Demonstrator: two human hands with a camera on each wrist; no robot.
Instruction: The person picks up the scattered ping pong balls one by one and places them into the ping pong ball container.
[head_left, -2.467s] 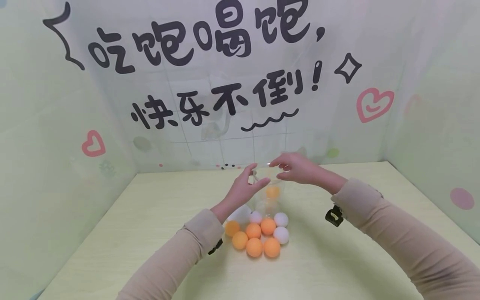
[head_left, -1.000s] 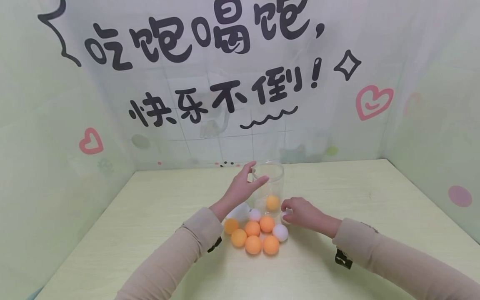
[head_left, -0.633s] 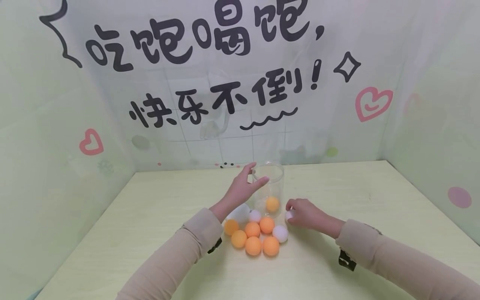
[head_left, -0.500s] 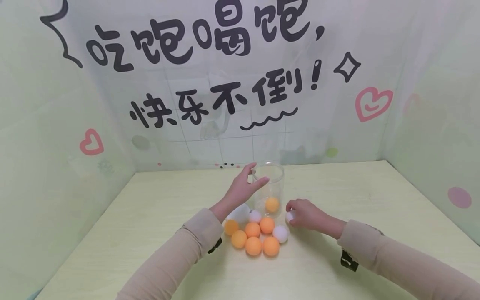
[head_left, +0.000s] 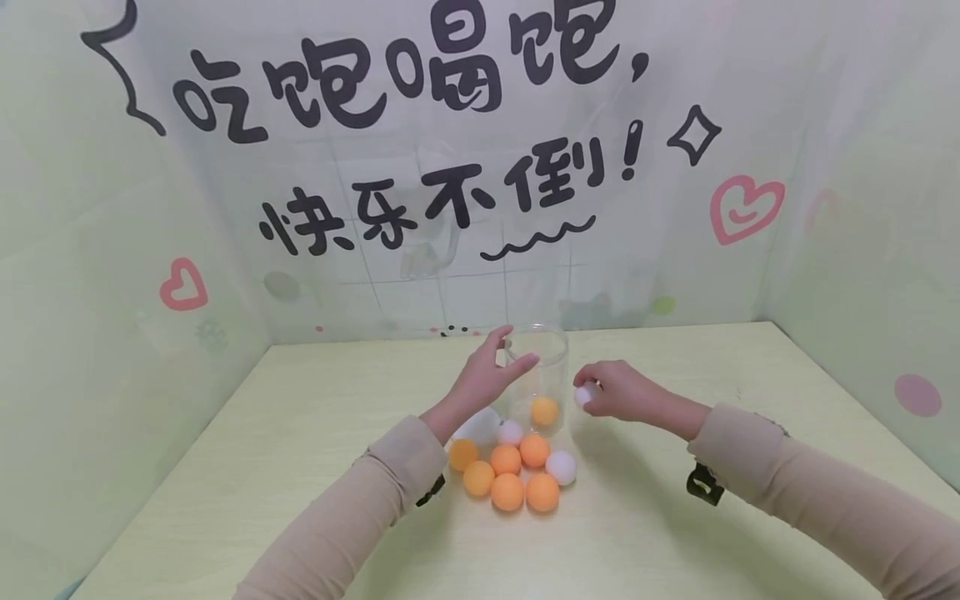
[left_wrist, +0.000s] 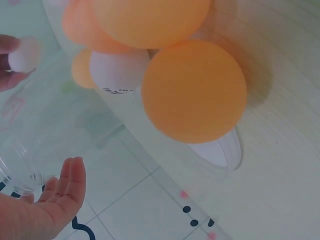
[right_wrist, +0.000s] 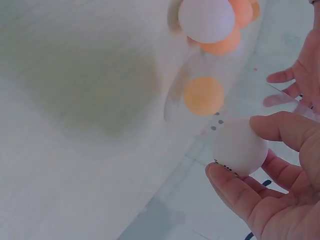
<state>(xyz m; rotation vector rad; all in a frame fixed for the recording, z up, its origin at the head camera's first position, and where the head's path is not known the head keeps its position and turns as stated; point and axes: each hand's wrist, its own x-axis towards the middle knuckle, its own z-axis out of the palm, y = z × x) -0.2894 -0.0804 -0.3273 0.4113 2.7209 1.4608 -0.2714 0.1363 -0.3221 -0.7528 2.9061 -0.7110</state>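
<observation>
Just beside the clear plastic jar (head_left: pixel 542 375), on its right, the right hand (head_left: pixel 618 392) is lifted off the table (head_left: pixel 300 467) and pinches a white ball (head_left: pixel 585 394) between thumb and curled fingers (right_wrist: pixel 235 192); the right wrist view shows the ball (right_wrist: pixel 241 146) seated against the fingertips, with the palm half closed behind it. The held ball sits at about the jar's mid-height, close to its wall but apart from it.

On the other side of the jar the left hand (head_left: pixel 483 379) grasps the wall near the rim, thumb in front and fingers reaching round the back. In the left wrist view the fingers (left_wrist: pixel 67 185) look fairly straight against the transparent wall (left_wrist: pixel 22 170), so the grip is a loose one.

Inside the jar, at the bottom, lies one orange ball (head_left: pixel 544 411). Below and between the two hands, a cluster of balls (head_left: pixel 510 471) rests on the table, orange and white ones touching each other, the nearest just in front of the jar's base. A white ball of the cluster (head_left: pixel 561 467) lies below the right hand, well apart from it.
</observation>
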